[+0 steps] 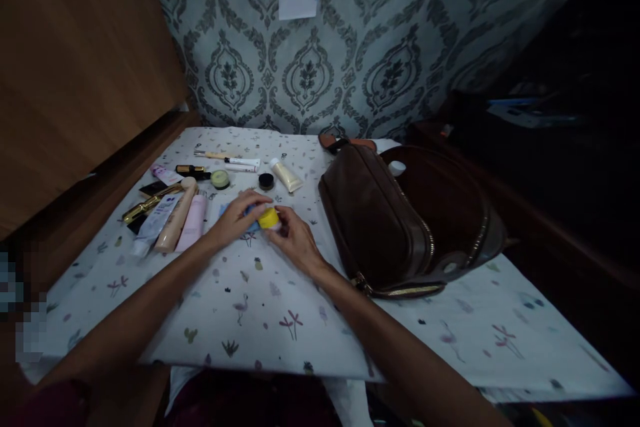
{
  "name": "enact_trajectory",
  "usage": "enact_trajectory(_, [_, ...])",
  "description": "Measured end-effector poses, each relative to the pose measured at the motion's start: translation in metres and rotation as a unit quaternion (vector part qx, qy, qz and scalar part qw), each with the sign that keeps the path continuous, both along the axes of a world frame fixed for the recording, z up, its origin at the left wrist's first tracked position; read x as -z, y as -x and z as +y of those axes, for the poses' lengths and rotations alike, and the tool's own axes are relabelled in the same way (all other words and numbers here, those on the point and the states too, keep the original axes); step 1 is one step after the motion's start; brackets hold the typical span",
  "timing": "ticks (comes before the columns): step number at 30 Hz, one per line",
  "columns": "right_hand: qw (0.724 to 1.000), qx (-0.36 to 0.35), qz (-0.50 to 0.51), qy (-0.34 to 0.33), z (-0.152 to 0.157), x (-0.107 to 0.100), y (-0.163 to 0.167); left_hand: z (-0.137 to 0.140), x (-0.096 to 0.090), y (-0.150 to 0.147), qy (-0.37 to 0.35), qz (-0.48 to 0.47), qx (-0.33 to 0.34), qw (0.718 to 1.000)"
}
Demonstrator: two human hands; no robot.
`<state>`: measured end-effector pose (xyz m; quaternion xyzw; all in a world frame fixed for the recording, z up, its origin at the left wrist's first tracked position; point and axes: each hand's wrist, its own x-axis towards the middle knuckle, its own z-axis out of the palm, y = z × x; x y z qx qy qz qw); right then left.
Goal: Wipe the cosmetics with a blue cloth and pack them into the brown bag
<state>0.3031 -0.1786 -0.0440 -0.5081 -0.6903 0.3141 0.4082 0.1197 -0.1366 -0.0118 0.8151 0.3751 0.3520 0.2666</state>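
Note:
Between my hands is a small jar with a yellow lid (269, 218), tilted a little and held just above the cloth-covered table. My right hand (299, 240) is closed around its right side and lower edge, thumb and fingers curled. From the left, my left hand (239, 217) presses a crumpled blue cloth (253, 222) against the jar, with fingers reaching over the top. Part of the blue cloth is hidden under that hand. Just beyond stand a black-lidded pot (266, 181), a pale green pot (220, 179) and a cream tube (286, 175).
An open brown leather bag (375, 213) stands on the right, a white cap (397, 168) showing in it. On the left lie a pink tube (193, 223), a beige tube (177, 217) and a gold tube (150, 205). A brush (215, 155) lies at the back near the wall.

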Motion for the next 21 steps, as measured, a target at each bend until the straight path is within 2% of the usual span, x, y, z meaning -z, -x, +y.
enact_trajectory(2, [1.0, -0.006, 0.015, 0.005, -0.001, 0.0, -0.001, -0.008, 0.001, -0.007, -0.034, 0.077, 0.061, 0.995])
enact_trajectory(3, [1.0, -0.008, 0.017, 0.006, -0.001, 0.0, -0.001, -0.011, 0.002, -0.01, -0.041, 0.114, 0.068, 0.99])
enact_trajectory(5, [1.0, -0.012, 0.013, 0.008, -0.001, 0.0, 0.0, -0.015, 0.002, -0.015, -0.041, 0.165, 0.043, 0.985])
enact_trajectory(7, [1.0, -0.01, 0.004, 0.012, -0.002, 0.0, 0.001, -0.015, 0.002, -0.018, -0.033, 0.171, 0.009, 0.985])
enact_trajectory(9, [1.0, -0.009, 0.0, 0.016, -0.003, -0.001, 0.002, -0.013, 0.002, -0.018, -0.016, 0.131, -0.004, 0.991])
enact_trajectory(13, [0.999, -0.021, 0.03, 0.018, -0.004, 0.0, 0.001, -0.008, 0.005, -0.013, 0.053, -0.025, -0.039, 0.998])
enact_trajectory(16, [0.994, -0.037, 0.102, 0.032, -0.001, 0.003, 0.0, -0.008, 0.007, -0.013, 0.106, -0.142, -0.082, 0.981])
enact_trajectory(18, [0.984, -0.045, 0.166, 0.046, 0.001, 0.004, 0.0, -0.01, 0.008, -0.017, 0.111, -0.198, -0.097, 0.969])
enact_trajectory(21, [0.963, -0.051, 0.253, 0.074, 0.002, 0.003, 0.003, -0.017, 0.007, -0.025, 0.093, -0.208, -0.088, 0.97])
